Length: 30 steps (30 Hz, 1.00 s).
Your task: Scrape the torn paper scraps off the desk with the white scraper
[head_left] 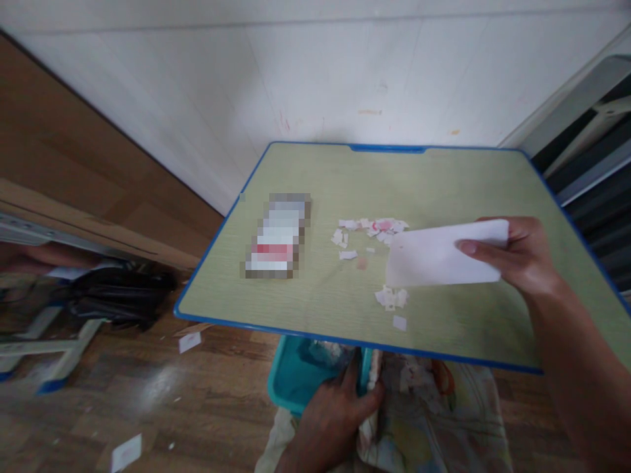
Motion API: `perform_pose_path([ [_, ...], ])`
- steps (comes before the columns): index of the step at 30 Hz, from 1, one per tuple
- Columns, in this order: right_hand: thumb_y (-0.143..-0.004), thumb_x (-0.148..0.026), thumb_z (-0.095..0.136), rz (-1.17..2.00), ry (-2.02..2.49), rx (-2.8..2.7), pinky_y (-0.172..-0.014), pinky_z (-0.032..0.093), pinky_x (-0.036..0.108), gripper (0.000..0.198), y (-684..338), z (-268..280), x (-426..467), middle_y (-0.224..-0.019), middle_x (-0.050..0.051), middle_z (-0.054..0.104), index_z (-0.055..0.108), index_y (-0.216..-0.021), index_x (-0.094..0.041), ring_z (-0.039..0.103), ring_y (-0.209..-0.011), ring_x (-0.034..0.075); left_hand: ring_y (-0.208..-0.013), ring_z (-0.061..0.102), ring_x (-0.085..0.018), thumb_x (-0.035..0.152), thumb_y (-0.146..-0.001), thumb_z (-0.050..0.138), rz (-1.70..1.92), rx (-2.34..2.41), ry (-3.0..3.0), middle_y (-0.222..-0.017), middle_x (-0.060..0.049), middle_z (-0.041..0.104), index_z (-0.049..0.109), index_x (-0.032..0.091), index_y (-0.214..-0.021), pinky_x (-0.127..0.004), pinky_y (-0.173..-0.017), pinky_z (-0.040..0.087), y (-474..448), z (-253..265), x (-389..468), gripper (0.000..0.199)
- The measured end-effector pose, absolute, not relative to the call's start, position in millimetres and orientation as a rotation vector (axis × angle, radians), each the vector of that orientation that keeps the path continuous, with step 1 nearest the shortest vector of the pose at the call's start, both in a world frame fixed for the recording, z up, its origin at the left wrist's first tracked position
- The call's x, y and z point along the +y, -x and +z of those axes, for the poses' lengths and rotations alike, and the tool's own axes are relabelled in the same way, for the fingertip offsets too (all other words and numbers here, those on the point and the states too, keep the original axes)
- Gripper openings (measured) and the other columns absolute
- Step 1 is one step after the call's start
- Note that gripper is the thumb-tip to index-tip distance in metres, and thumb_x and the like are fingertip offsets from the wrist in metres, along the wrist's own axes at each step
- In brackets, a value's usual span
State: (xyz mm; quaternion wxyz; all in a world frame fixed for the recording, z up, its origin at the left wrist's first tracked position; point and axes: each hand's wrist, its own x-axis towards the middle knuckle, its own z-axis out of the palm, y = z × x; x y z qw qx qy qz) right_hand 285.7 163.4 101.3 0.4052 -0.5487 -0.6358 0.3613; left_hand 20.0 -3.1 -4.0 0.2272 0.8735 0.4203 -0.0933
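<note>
My right hand (525,253) is closed on a white sheet of paper (438,256), thumb on top and fingers beneath its right end. The sheet is held over the right half of the small table (444,184). Torn paper scraps (379,226) lie on the tabletop beyond and left of the sheet, and a smaller pile of scraps (392,297) lies nearer the front edge. Below that edge, my left hand (338,410) grips the right rim of a teal plastic basin (290,378), its fingers inside and its thumb outside. Something crinkled and clear shows in the basin, partly hidden by the table.
A blurred-out phone-like slab (279,233) lies on the table's left part. Patterned cloth (434,414) is beside the basin. Paper pieces (127,453) lie on the wooden floor, and a black bag (121,292) is at left. A white wall (315,79) stands behind the table.
</note>
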Motion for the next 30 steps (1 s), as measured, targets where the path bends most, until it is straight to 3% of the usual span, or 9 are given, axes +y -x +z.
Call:
perform_pose_path([
  [8, -0.057, -0.022, 0.066, 1.125, 1.37, -1.682, -0.03, 0.024, 0.015, 0.013, -287, 104, 164, -0.043, -0.005, 0.045, 0.055, -0.053, -0.015, 0.039, -0.035, 0.004, -0.085, 0.049, -0.025, 0.008, -0.064, 0.049, -0.275, 1.156, -2.396, -0.132, -0.014, 0.013, 0.019, 0.033, -0.12, -0.034, -0.065, 0.041, -20, -2, -1, 0.068],
  [14, -0.057, -0.022, 0.065, 1.09, 1.387, -1.643, -0.03, 0.023, 0.014, 0.012, -295, 106, 163, -0.042, -0.006, 0.044, 0.055, -0.054, -0.017, 0.038, -0.034, 0.003, -0.085, 0.049, -0.024, 0.004, -0.062, 0.048, -0.298, 1.167, -2.377, -0.132, -0.013, 0.015, 0.019, 0.034, -0.12, -0.034, -0.066, 0.041, -21, -3, -3, 0.071],
  [20, -0.057, -0.024, 0.064, 1.295, 1.421, -1.795, -0.03, 0.025, 0.014, 0.013, -300, 108, 163, -0.041, -0.006, 0.043, 0.055, -0.055, -0.016, 0.039, -0.034, 0.003, -0.08, 0.051, -0.024, 0.003, -0.063, 0.045, -0.279, 1.165, -2.385, -0.13, -0.014, 0.017, 0.019, 0.034, -0.12, -0.034, -0.064, 0.041, -20, -2, -2, 0.07],
  [30, -0.059, -0.021, 0.063, 1.245, 1.323, -1.798, -0.031, 0.023, 0.015, 0.01, -302, 109, 163, -0.042, -0.006, 0.041, 0.055, -0.056, -0.016, 0.036, -0.035, 0.003, -0.083, 0.05, -0.025, 0.007, -0.066, 0.048, -0.255, 1.143, -2.384, -0.125, -0.016, 0.024, 0.018, 0.033, -0.121, -0.036, -0.064, 0.041, -20, -2, -2, 0.068],
])
